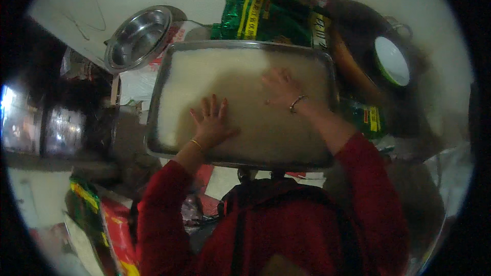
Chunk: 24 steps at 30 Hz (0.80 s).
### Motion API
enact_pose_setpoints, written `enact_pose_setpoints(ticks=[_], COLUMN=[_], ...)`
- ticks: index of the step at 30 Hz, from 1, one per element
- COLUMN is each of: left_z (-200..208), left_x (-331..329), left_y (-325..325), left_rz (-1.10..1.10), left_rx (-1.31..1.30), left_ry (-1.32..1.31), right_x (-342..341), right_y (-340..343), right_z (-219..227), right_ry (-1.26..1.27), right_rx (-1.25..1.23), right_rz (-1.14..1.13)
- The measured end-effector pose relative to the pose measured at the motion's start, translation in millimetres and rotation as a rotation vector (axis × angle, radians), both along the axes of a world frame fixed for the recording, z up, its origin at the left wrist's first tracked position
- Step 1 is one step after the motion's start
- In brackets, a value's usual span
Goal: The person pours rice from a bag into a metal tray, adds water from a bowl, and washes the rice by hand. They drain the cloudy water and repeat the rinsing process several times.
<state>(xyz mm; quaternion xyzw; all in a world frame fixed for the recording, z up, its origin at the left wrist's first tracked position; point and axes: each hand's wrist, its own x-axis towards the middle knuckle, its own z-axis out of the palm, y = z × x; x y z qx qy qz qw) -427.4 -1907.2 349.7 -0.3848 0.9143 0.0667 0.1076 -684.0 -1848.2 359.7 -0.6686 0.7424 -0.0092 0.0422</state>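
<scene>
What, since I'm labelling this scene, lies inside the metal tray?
A pale layer spreads across the metal tray, under the left hand and right hand. The layer covers the tray's bottom, which cannot be seen.

red sleeves (164, 204) | dark straps (239, 239) | left: thin golden bangle (197, 145) | right: darker bracelet (292, 106)

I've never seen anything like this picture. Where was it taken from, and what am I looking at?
There is no machine arm here: these are a person's own bare hands. A wide, rounded camera worn on the head looks down, so the scene bends toward the edges. The left hand and the right hand are spread on or just above a pale layer in a large metal tray; neither seems to grip anything. Beyond the tray lie a shiny metal bowl, a green package and, to the right, a white bowl with a green rim. It is too dim to say what the layer is.
</scene>
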Motion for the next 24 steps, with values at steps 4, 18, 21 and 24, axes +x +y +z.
enact_pose_setpoints(ticks=[4,18,21,24], left_z=[0.7,-15.6,-23.1,-30.9], left_x=[-2.1,-17.1,-18.0,-14.8], left_y=[-10.1,-78.5,-95.7,-109.2], left_rz=[0.064,0.053,0.084,0.079], left_rx=[0.102,-0.183,-0.208,-0.261], left_ry=[-0.036,0.133,0.185,0.206], right_x=[19.9,33.8,46.1,49.6], right_y=[-21.3,-31.3,-41.3,-55.8], right_z=[-33.8,-33.3,-26.0,-28.7], right_ry=[-0.013,0.048,0.019,-0.003], right_rx=[0.051,-0.016,-0.067,-0.045], right_rz=[-0.012,0.007,0.045,0.082])
